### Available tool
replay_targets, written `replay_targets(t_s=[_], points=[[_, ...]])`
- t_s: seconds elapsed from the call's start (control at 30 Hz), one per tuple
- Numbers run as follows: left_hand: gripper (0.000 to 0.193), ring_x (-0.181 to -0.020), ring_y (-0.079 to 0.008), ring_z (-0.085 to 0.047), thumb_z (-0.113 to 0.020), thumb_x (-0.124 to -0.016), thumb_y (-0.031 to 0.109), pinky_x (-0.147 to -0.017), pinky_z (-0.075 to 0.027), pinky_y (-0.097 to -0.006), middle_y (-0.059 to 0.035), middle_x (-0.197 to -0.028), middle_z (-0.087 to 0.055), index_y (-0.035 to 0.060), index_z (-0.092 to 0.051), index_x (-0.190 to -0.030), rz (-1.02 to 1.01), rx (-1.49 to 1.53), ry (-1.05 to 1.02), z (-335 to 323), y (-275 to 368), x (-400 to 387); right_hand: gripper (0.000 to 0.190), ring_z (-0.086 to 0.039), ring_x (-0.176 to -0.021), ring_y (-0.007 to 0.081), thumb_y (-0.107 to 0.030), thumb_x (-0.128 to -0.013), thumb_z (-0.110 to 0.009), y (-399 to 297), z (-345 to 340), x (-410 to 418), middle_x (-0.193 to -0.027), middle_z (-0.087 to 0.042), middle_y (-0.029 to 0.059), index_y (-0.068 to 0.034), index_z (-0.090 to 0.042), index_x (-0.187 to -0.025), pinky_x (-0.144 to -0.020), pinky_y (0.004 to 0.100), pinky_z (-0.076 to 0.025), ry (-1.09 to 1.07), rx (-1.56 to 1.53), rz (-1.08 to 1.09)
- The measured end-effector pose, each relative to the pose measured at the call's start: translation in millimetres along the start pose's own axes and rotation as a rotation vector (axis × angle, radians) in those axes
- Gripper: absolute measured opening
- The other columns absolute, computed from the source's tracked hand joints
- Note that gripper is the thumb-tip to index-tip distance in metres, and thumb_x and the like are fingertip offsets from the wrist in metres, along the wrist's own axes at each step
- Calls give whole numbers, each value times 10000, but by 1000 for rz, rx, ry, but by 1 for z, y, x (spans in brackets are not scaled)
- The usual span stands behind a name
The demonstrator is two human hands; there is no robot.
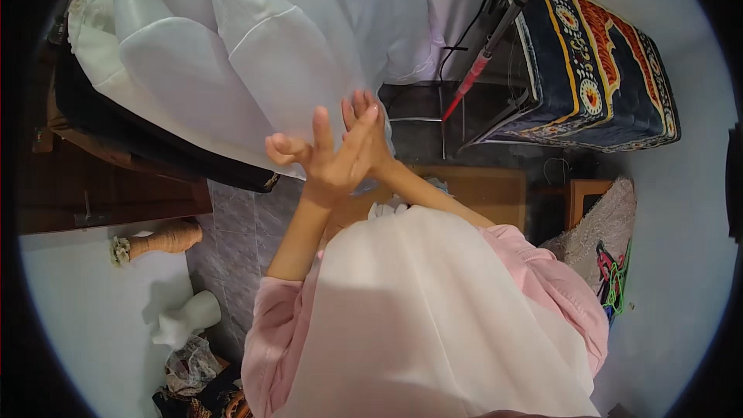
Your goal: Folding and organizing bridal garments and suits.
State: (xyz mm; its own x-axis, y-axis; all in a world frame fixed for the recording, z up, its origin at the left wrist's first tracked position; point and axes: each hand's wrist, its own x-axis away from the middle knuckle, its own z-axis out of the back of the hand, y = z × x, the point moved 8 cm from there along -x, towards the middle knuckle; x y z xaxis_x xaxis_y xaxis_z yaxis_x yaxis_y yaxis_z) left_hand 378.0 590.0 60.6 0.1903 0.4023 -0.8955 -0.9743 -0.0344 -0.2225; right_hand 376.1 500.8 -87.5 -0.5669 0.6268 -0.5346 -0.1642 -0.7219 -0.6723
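Observation:
My left hand (336, 157) is raised in front of me with its fingers spread, nothing held in it. Against its right side rests my right hand (371, 139), partly hidden behind it, fingers pointing up and nothing visible in them. Just beyond both hands hangs a large white satin-like garment or cloth (284, 58) with long folds. Its lower edge lies over a dark cloth with a gold-trimmed corner (244, 179). Whether the hands touch the white fabric cannot be told.
An ironing board or stand with a patterned dark blanket (615, 81) stands at upper right, beside a metal pole with a red end (476, 72). At left are a dark wooden furniture panel (116, 191), a woven vase (168, 239) and a white mannequin form (188, 316). Green hangers (616, 290) hang at right.

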Motion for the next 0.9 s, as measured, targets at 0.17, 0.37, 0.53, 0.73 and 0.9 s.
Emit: replay_targets(t_s=[0.17,0.37,0.53,0.73,0.9], points=[[269,-1373,-440,163,-689,-724,126,-1061,97,-523,-188,-1510,-173,212,-726,-976,48,-15,-62,9,-10,2,540,25,-1364,488,-274,-953,-370,50,29,21,-1470,30,330,-84,-246,-1443,-1044,615,-44,38,87,-596],[248,-1351,-457,207,-581,-785,203,-1036,159,-563,-148,-1522,-161,246,-731,-977,155,-27,3,37,-31,-17,548,34,-1399,406,-309,-903,-446,-25,53,-4,-1529,2,193,-118,-362,-1410,-1064,569,41,484,-55,375],[362,-1313,-538,170,-622,-792,323,-975,63,-640,-115,-1532,-149,344,-640,-1153,219,-192,-154,11,-46,-28,570,54,-1398,401,-357,-913,-444,4,-5,30,-1520,9,215,-190,-300,-1438,-1029,619,48,-19,458,68],[400,-1316,-547,141,-609,-813,361,-958,25,-663,-102,-1520,-202,386,-586,-1211,229,-196,-218,-1,-48,-10,623,96,-1370,466,-243,-911,-426,8,53,-22,-1477,103,307,-21,-198,-1446,-1052,570,56,325,75,-15],[403,-1322,-543,105,-607,-811,350,-951,24,-668,-112,-1506,-242,362,-590,-1213,221,-264,-187,-1,-39,-8,540,78,-1387,429,-381,-954,-307,17,7,-29,-1496,52,276,-103,-332,-1416,-1057,583,18,233,-98,-303]])
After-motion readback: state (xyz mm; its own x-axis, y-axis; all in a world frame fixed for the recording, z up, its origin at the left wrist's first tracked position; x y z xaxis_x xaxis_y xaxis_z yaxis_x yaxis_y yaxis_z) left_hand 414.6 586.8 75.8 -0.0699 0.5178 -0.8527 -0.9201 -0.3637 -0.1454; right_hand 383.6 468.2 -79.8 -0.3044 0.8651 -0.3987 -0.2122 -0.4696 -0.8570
